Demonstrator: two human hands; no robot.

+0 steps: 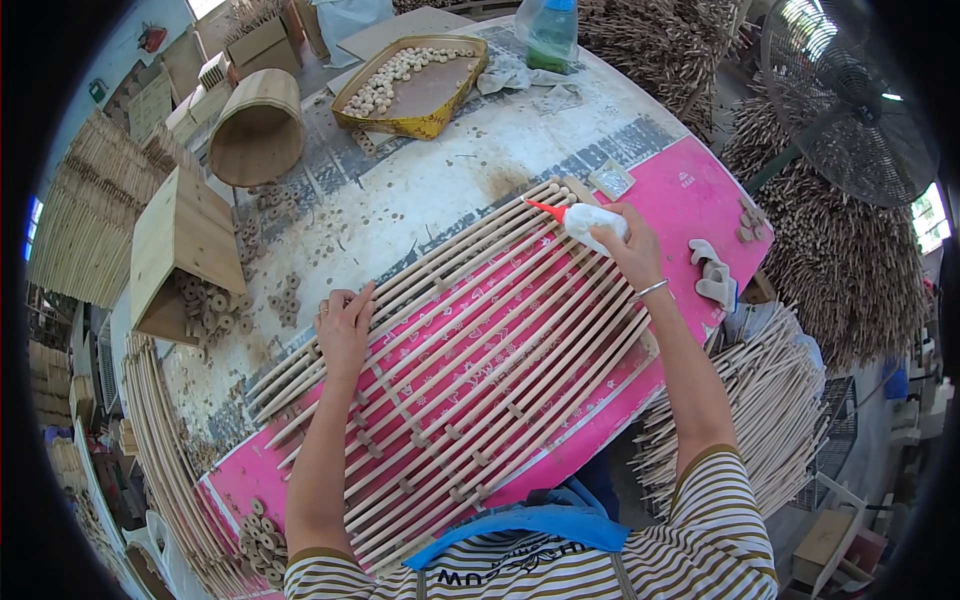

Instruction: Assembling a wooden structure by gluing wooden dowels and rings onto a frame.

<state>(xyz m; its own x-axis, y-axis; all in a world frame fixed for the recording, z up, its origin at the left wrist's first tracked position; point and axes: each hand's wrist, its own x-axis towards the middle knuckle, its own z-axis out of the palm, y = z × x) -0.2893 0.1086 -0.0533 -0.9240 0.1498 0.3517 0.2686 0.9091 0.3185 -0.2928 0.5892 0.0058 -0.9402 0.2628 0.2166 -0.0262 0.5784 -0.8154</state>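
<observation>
My right hand (pixel 630 245) is wrapped around a white squeeze glue bottle (pixel 597 228) with a red pointed nozzle. The bottle lies tilted over the far ends of the wooden rods (pixel 440 264), its nozzle pointing left near the round tips. Long and thin, the rods lie side by side on a pink patterned sheet (pixel 690 180), with small wooden pieces (pixel 515 410) between or on some of them. My left hand (pixel 343 325) rests at the left part of the upper rods, fingers bent over a rod; the exact grip is partly hidden.
A yellow tray (pixel 415 128) of wooden beads and a green-bottomed bottle (pixel 552 40) stand at the far side. Wooden buckets (pixel 257 128) and scattered wooden rings (pixel 285 300) lie left. On the right are gloves (pixel 712 275), a rod bundle (pixel 740 400) and a fan (pixel 850 100).
</observation>
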